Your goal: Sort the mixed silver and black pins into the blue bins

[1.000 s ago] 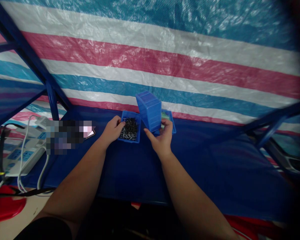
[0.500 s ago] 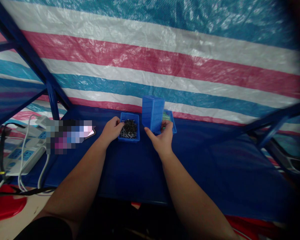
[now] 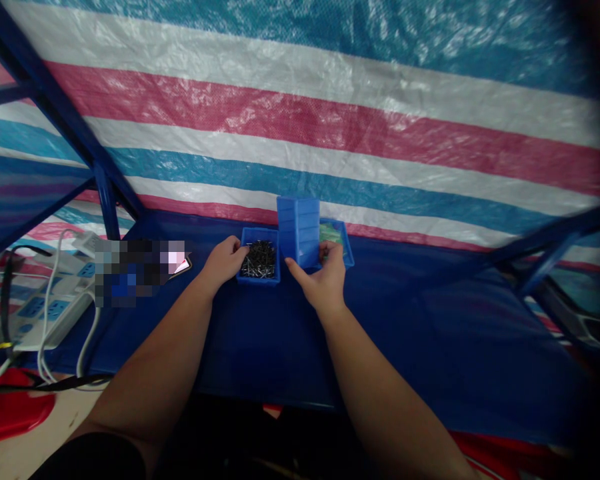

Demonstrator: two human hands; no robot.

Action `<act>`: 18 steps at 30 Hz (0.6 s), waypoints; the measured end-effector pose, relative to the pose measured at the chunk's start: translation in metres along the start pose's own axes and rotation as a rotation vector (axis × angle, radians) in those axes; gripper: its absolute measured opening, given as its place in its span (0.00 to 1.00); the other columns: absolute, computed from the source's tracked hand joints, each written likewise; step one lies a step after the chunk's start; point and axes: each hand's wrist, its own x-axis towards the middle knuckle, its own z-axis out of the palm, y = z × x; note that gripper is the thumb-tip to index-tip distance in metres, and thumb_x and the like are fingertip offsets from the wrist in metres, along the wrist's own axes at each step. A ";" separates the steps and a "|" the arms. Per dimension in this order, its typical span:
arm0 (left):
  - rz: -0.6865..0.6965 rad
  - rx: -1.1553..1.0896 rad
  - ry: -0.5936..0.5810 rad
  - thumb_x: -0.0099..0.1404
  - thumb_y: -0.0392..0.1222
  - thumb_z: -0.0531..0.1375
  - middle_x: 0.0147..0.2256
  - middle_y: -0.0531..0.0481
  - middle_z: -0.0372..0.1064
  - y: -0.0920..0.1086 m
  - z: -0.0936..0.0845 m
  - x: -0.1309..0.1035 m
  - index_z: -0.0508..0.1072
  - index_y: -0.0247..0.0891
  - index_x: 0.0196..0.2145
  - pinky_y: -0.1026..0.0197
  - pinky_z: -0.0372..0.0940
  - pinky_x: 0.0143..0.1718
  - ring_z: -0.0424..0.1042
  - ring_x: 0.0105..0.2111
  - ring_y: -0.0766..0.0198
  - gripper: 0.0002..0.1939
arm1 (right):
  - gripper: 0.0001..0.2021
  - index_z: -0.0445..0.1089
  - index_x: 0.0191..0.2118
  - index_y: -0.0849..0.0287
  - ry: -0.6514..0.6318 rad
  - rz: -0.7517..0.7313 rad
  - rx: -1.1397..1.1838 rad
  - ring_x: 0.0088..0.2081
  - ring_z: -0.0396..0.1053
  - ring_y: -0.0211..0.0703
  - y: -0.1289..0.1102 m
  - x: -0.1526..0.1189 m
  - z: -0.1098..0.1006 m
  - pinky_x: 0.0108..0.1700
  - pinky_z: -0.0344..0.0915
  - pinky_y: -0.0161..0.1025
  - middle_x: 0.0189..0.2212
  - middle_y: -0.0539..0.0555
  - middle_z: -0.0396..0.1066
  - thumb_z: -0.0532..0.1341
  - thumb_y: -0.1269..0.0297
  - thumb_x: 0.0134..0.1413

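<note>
A small blue tray (image 3: 260, 281) full of dark metal pins or screws lies on the blue table (image 3: 275, 347). My left hand (image 3: 225, 263) is at its left rim, fingers curled over the edge; whether a piece is between them is too small to tell. My right hand (image 3: 327, 275) grips the lower part of a tall blue plastic box (image 3: 299, 230), which stands on end right of the tray. Behind that box and my fingers, another blue tray (image 3: 349, 247) holds pale green pieces, partly hidden.
White power strips (image 3: 55, 310) with cables lie at the left, beside a phone (image 3: 181, 267) and a pixelated patch. Blue metal frame bars (image 3: 105, 200) rise at both sides. A striped plastic sheet (image 3: 300, 113) hangs behind the table.
The tall blue box has shifted slightly left and turned, showing more of its right face. More of the tray with green pieces shows. My left hand has hardly moved.
</note>
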 end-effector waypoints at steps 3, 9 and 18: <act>-0.011 0.017 -0.015 0.67 0.46 0.56 0.28 0.51 0.67 0.001 -0.001 0.000 0.64 0.41 0.29 0.58 0.57 0.35 0.67 0.32 0.58 0.10 | 0.31 0.60 0.47 0.56 -0.022 0.007 -0.031 0.37 0.65 0.46 -0.002 0.000 -0.001 0.40 0.68 0.47 0.36 0.52 0.63 0.72 0.46 0.44; 0.028 0.089 0.033 0.66 0.43 0.55 0.31 0.48 0.67 -0.003 -0.005 0.004 0.63 0.41 0.27 0.57 0.57 0.37 0.67 0.35 0.56 0.10 | 0.30 0.62 0.55 0.56 -0.084 -0.063 -0.091 0.40 0.68 0.49 -0.010 0.000 -0.005 0.44 0.69 0.50 0.41 0.57 0.69 0.68 0.47 0.52; -0.067 0.021 0.031 0.67 0.46 0.54 0.29 0.50 0.67 -0.004 -0.007 0.003 0.63 0.41 0.29 0.58 0.56 0.35 0.67 0.33 0.57 0.10 | 0.24 0.69 0.57 0.53 -0.172 -0.041 -0.114 0.43 0.70 0.51 -0.022 -0.001 -0.007 0.45 0.74 0.51 0.44 0.59 0.68 0.64 0.47 0.59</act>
